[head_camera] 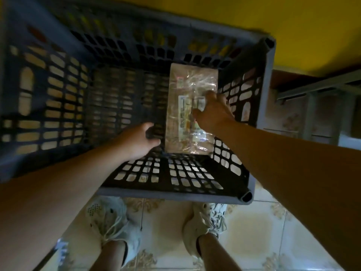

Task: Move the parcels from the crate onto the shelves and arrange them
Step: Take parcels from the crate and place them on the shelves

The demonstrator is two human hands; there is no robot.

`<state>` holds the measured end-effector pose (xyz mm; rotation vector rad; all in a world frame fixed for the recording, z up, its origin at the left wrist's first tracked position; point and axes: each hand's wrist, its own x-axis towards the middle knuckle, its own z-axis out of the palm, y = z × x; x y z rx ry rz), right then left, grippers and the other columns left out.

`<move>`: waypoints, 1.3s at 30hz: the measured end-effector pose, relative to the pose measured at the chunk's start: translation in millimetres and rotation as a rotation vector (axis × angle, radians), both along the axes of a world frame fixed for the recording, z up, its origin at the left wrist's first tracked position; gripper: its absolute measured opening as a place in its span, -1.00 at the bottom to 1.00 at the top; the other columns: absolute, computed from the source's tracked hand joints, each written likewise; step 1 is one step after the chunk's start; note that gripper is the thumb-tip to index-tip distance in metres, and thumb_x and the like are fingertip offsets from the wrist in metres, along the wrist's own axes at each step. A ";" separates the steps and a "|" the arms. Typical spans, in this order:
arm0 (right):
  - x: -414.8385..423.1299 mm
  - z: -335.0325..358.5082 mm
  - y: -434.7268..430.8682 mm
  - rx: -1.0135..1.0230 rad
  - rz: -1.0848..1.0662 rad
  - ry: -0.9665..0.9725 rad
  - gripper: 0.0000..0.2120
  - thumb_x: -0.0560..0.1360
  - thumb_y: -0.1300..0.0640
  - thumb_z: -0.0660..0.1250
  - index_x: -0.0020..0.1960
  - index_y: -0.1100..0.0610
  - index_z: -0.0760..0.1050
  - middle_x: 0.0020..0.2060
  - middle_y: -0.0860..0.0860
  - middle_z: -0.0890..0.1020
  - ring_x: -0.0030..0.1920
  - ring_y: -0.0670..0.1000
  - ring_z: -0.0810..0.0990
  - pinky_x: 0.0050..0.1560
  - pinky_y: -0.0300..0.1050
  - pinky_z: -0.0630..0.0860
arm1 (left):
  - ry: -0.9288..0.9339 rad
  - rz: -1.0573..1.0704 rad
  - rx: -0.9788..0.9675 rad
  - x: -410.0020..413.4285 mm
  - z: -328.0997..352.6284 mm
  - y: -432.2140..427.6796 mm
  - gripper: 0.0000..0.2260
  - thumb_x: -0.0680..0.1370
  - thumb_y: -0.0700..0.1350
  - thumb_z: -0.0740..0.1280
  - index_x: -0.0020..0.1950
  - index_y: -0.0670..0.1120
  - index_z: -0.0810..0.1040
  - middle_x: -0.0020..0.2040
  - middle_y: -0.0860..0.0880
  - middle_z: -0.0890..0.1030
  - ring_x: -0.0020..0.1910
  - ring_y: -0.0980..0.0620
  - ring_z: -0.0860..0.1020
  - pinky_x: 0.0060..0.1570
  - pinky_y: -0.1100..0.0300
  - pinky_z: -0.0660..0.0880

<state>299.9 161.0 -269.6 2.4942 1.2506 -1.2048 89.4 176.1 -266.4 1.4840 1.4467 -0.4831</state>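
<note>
From the head camera, the person is looking straight down into a blue-grey plastic crate [175, 194] with latticed walls, which is standing on a pale patterned tile floor [254, 231].

One parcel [187, 85] is lying flat on the bottom of the crate, along its right wall. It is reaching from the near wall almost to the far wall. It is brown, wrapped in shiny clear tape, and it is carrying some printed labels on top.

The left hand [134, 142] is reaching into the crate just beside the near left corner of the parcel. Its fingers are curving into an open C shape with the thumb apart from them, and they are holding nothing. Whether they are touching the parcel's edge, I cannot tell.

The right hand [214, 112] is lying over the right side of the parcel, with the thumb resting on a label. The other fingers are bending down toward the right edge (the back of the hand is hiding them), so I cannot tell if they are gripping.

Two light shoes [109, 218] are standing just before the crate. A grey metal shelf frame [312, 89] is showing at the right, under a yellow wall [254, 20].
</note>
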 end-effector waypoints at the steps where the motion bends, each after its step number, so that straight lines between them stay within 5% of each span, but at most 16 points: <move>1: -0.9 -7.8 2.1 0.024 -0.015 -0.023 -0.32 0.59 -0.08 0.28 0.58 0.02 0.04 0.55 0.12 0.08 0.49 0.27 0.20 0.38 0.24 0.37 | -0.009 0.018 -0.009 3.3 -8.8 2.2 -0.45 0.56 0.02 0.33 0.51 0.08 0.23 0.38 -0.05 0.45 0.04 0.09 0.55 -0.03 0.14 0.51; 5: -0.8 -33.0 10.0 0.073 -0.118 -0.026 -0.21 0.58 -0.11 0.28 0.61 0.01 -0.12 0.58 0.15 -0.08 0.55 0.28 0.06 0.46 0.23 0.28 | -0.018 0.068 -0.039 17.3 -30.3 5.2 -0.36 0.55 0.07 0.34 0.56 0.06 0.13 0.51 -0.09 0.30 0.41 -0.10 0.38 0.36 -0.07 0.35; 9: -1.6 -45.6 11.6 0.100 -0.392 0.122 -0.19 0.58 -0.04 0.31 0.59 -0.17 -0.20 0.59 0.15 -0.02 0.50 0.30 0.23 0.37 0.15 0.41 | -0.055 0.138 -0.124 29.6 -35.6 3.6 -0.35 0.57 0.05 0.33 0.57 0.00 0.10 0.46 -0.10 0.37 0.35 -0.10 0.43 0.21 0.05 0.39; 14: -21.3 -32.1 7.8 0.186 -0.447 0.226 -0.15 0.52 0.04 0.36 0.60 -0.14 -0.14 0.50 0.11 0.27 0.39 0.21 0.40 0.33 0.06 0.44 | -0.184 0.389 -0.189 33.5 -22.9 1.4 -0.65 0.57 0.02 0.34 0.33 0.03 0.41 0.12 0.08 0.55 0.19 0.01 0.53 0.03 0.14 0.39; 16: -28.8 -15.2 10.8 0.195 -0.446 0.260 -0.13 0.44 -0.03 0.34 0.56 -0.25 -0.14 0.46 0.07 0.34 0.29 0.22 0.48 0.18 0.14 0.55 | -0.190 0.463 -0.173 30.0 -8.3 2.9 -0.69 0.57 0.01 0.34 0.29 0.03 0.42 0.03 0.12 0.51 0.11 0.05 0.50 0.01 0.15 0.37; 19: -30.9 14.9 16.5 0.177 -0.468 0.297 -0.19 0.48 0.12 0.31 0.54 -0.26 -0.08 0.39 0.03 0.41 0.11 0.10 0.57 -0.20 -0.14 0.56 | -0.206 0.468 -0.096 20.4 22.9 2.9 -0.71 0.57 0.02 0.33 0.27 0.04 0.44 -0.01 0.15 0.50 0.02 0.10 0.49 -0.15 0.28 0.34; 21: -33.0 45.7 15.3 0.187 -0.475 0.320 -0.26 0.50 0.14 0.32 0.51 -0.23 0.00 0.35 0.03 0.45 0.04 0.06 0.60 -0.28 -0.15 0.57 | -0.236 0.508 -0.057 13.2 57.5 2.5 -0.75 0.58 0.02 0.33 0.23 0.06 0.42 -0.08 0.21 0.50 -0.10 0.21 0.49 -0.25 0.36 0.32; 23: -36.8 77.0 8.5 0.201 -0.468 0.337 -0.31 0.49 0.10 0.34 0.47 -0.23 0.06 0.32 0.01 0.47 0.07 0.06 0.60 -0.15 0.00 0.64 | -0.281 0.597 -0.043 7.1 92.0 -0.3 -0.78 0.58 -0.04 0.33 0.20 0.09 0.42 -0.07 0.18 0.56 -0.12 0.26 0.53 -0.18 0.34 0.45; 27: -45.3 164.8 -11.9 0.251 -0.494 0.376 -0.26 0.46 0.01 0.37 0.50 -0.22 0.06 0.32 -0.04 0.49 0.16 0.04 0.58 0.02 0.06 0.62 | -0.413 0.735 -0.060 -3.2 181.4 -10.3 -0.76 0.56 -0.23 0.35 0.13 0.08 0.51 0.01 0.03 0.66 -0.03 0.09 0.65 -0.06 0.15 0.59; 31: -55.2 263.4 -31.2 0.351 -0.579 0.394 -0.11 0.50 0.03 0.41 0.62 -0.08 -0.09 0.47 -0.15 0.30 0.18 -0.08 0.56 0.01 -0.25 0.58 | -0.462 0.770 -0.001 -9.7 275.9 -33.5 -0.70 0.56 -0.23 0.35 0.10 0.19 0.50 -0.07 0.13 0.67 -0.15 0.21 0.65 -0.21 0.29 0.53; 33: -58.4 314.9 -45.0 0.406 -0.550 0.382 -0.16 0.40 -0.15 0.39 0.58 -0.07 0.10 0.46 -0.09 0.39 0.31 0.02 0.51 0.25 0.03 0.54 | -0.471 0.775 0.023 -15.2 326.5 -47.8 -0.67 0.56 -0.19 0.36 0.18 0.23 0.48 0.01 0.11 0.66 -0.12 0.19 0.65 -0.19 0.25 0.55; 35: -63.5 369.7 -64.2 0.459 -0.538 0.398 -0.28 0.38 -0.17 0.37 0.49 -0.09 0.24 0.33 -0.08 0.51 0.27 0.01 0.54 0.22 0.13 0.55 | -0.484 0.755 0.050 -23.5 376.2 -66.0 -0.63 0.55 -0.16 0.37 0.25 0.23 0.47 0.08 0.12 0.65 -0.02 0.14 0.65 -0.04 0.11 0.60; 39: -73.9 478.4 -102.3 0.557 -0.527 0.361 -0.22 0.38 -0.23 0.31 0.54 -0.18 0.11 0.42 -0.07 0.37 0.33 0.05 0.48 0.24 0.17 0.53 | -0.548 0.634 0.130 -34.8 476.7 -92.7 -0.50 0.55 -0.12 0.39 0.44 0.15 0.35 0.18 0.11 0.61 0.03 0.15 0.63 0.03 0.07 0.59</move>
